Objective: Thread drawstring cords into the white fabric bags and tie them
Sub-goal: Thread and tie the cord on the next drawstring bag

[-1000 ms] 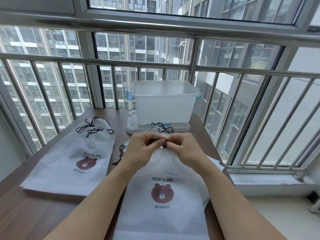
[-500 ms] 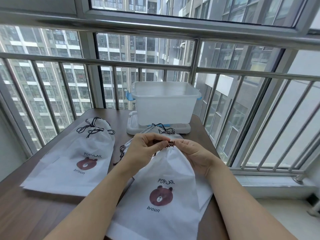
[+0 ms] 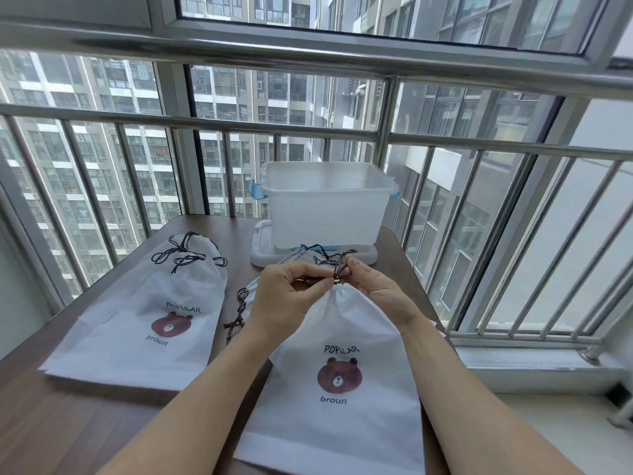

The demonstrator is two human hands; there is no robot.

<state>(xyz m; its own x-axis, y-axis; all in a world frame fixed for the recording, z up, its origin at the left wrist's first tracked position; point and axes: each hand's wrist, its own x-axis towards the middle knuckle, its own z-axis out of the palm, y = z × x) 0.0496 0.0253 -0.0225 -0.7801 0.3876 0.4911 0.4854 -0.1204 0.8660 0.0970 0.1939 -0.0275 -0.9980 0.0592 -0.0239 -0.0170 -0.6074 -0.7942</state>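
Two hands work at the gathered mouth of the near bag (image 3: 337, 382), which lies on the desk (image 3: 68, 423) at 6 o'clock. The left hand (image 3: 289, 296) pinches the dark cord (image 3: 339, 269) between thumb and fingers; the right hand (image 3: 371, 286) has its fingers curled on the same cord from 3 o'clock, so the knot sits between both grips. A second bag (image 3: 147, 310), its cord already tied, lies at 9 o'clock. More cords (image 3: 239, 313) trail between the two. One clear bin (image 3: 325, 207) stands on its lid at 12 o'clock.
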